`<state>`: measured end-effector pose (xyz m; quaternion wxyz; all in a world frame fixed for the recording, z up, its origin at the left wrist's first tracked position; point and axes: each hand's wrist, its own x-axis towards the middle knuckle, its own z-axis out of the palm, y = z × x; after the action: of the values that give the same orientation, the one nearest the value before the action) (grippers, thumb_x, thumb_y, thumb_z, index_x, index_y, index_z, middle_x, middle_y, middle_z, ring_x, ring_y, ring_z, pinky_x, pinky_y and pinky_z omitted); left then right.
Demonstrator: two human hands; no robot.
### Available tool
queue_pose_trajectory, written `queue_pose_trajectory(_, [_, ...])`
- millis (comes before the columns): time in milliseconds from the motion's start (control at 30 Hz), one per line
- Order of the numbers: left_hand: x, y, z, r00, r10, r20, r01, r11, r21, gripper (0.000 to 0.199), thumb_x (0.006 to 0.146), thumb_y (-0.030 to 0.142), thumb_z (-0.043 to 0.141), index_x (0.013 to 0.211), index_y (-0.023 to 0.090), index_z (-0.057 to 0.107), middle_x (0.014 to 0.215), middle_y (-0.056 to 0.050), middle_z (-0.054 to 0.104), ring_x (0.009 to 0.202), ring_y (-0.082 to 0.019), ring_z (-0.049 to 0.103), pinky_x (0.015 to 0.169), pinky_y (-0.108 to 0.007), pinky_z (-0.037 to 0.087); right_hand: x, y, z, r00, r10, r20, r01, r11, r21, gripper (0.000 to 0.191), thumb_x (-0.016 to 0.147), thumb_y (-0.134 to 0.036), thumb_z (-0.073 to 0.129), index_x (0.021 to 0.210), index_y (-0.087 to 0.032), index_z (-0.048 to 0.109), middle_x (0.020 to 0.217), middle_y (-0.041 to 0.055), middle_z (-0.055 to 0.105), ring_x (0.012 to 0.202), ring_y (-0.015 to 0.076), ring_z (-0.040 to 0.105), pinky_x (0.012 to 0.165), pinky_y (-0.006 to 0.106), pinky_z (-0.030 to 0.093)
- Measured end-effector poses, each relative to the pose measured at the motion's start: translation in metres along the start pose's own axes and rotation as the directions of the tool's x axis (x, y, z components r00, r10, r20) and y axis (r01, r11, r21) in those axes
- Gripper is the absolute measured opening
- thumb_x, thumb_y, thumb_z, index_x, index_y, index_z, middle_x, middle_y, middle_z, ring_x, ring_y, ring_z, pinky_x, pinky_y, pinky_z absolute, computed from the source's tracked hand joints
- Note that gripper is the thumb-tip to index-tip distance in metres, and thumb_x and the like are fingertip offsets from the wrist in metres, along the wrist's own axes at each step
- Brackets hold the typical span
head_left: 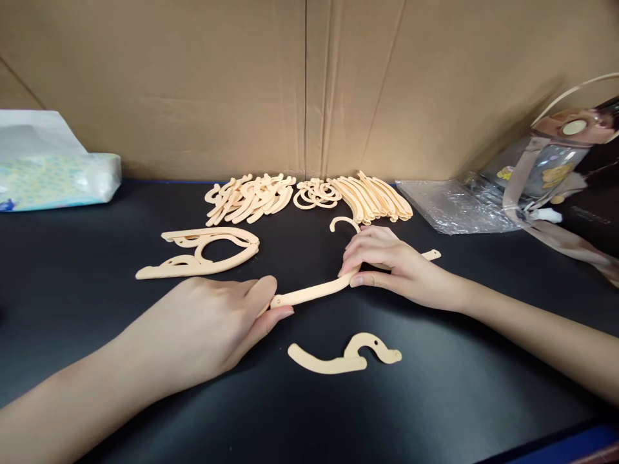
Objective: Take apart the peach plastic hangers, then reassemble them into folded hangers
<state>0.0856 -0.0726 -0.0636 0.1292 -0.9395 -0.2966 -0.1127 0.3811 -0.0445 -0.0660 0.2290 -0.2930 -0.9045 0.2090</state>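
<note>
Both my hands hold a cream plastic folding hanger (312, 294) above the black table. My left hand (207, 328) pinches the left end of its arm between thumb and fingers; what else lies in that grip is hidden. My right hand (391, 264) is closed round its middle, covering the joint. A curved hook (344, 221) rises above those fingers, and a flat holed end (432, 255) shows behind the hand. Nearer to me lies a hanger arm joined to a curved piece (329, 366). A folded hanger (236, 258) rests beyond my left hand.
Along the back lie a pile of short curved pieces (251, 198), several hooks (316, 193) and a row of long arms (374, 198). A clear plastic bag (440, 205) and a strapped bottle (546, 164) are at right, a tissue pack (58, 180) at left. Cardboard (193, 90) stands behind.
</note>
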Motion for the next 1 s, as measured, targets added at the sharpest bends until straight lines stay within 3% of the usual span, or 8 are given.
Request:
queue_pose_trajectory(200, [0.0030, 0.0033, -0.0095, 0.997, 0.076, -0.021, -0.074, 0.993, 0.097, 0.040, 0.105, 0.034, 0.027, 0.069, 0.022, 0.039, 0.047, 0.005, 0.040, 0.034, -0.013, 0.045, 0.042, -0.030, 0.022, 0.0016, -0.0023, -0.0007, 0.999, -0.004, 0.032, 0.004, 1.000, 0.001, 0.011, 0.099, -0.029, 0.056, 0.098, -0.021, 0.064, 0.099, 0.0011, 0.067, 0.102, 0.0160, 0.054, 0.105, 0.036, 0.026])
queue_pose_trajectory(367, [-0.0008, 0.0041, -0.0061, 0.996, 0.067, -0.063, -0.056, 0.987, 0.152, 0.040, 0.105, 0.036, 0.029, 0.069, 0.022, 0.040, 0.048, 0.005, 0.040, 0.036, -0.014, 0.045, 0.044, -0.032, 0.021, 0.0016, -0.0024, -0.0011, 0.999, 0.012, 0.049, -0.013, 1.000, 0.019, 0.013, 0.098, -0.030, 0.057, 0.098, -0.021, 0.066, 0.100, 0.0013, 0.067, 0.104, 0.0167, 0.054, 0.105, 0.037, 0.027])
queue_pose_trajectory(733, [-0.0001, 0.0012, -0.0062, 0.988, 0.111, -0.109, -0.098, 0.988, 0.116, 0.034, 0.102, 0.035, 0.038, 0.072, 0.022, 0.042, 0.053, 0.005, 0.044, 0.043, -0.014, 0.046, 0.048, -0.033, 0.023, 0.0027, -0.0027, -0.0017, 0.997, 0.014, 0.082, -0.017, 0.999, 0.029, 0.015, 0.098, -0.033, 0.056, 0.098, -0.023, 0.067, 0.100, 0.0016, 0.068, 0.104, 0.0181, 0.054, 0.107, 0.038, 0.026])
queue_pose_trajectory(1000, [0.0001, 0.0035, -0.0107, 0.994, 0.096, -0.048, -0.091, 0.989, 0.113, 0.035, 0.103, 0.034, 0.036, 0.072, 0.021, 0.048, 0.059, 0.003, 0.049, 0.051, -0.014, 0.050, 0.052, -0.033, 0.027, 0.0030, -0.0033, -0.0021, 0.996, 0.004, 0.091, -0.007, 0.999, 0.043, 0.014, 0.097, -0.032, 0.058, 0.097, -0.022, 0.067, 0.100, 0.0018, 0.069, 0.104, 0.0175, 0.055, 0.109, 0.038, 0.024])
